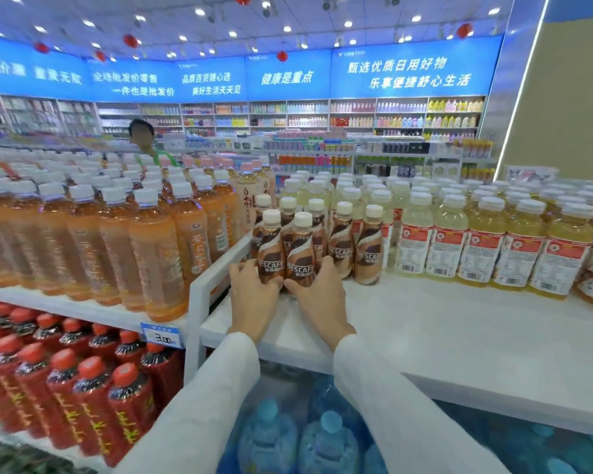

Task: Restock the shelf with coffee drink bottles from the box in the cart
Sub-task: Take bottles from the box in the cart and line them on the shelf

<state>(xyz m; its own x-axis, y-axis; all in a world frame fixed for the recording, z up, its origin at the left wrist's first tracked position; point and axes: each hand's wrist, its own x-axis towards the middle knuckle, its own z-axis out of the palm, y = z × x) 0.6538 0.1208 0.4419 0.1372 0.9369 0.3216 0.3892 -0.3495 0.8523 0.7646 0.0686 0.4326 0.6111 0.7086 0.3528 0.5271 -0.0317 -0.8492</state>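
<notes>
Several small brown coffee drink bottles with cream caps stand upright in a cluster on the white top shelf (pixel 425 323). My left hand (pixel 252 294) wraps the base of the front left coffee bottle (pixel 270 248). My right hand (pixel 317 292) wraps the base of the front right coffee bottle (pixel 301 251) beside it. Both bottles rest on the shelf surface. Two more coffee bottles (pixel 368 248) stand just to the right. The box and the cart are out of view.
Orange tea bottles (pixel 151 248) fill the shelf to the left behind a white divider (pixel 216 268). Pale yellow drink bottles (pixel 483 241) line the right. Red-capped bottles (pixel 93 388) and blue water jugs (pixel 322 436) sit below. A person stands far back left.
</notes>
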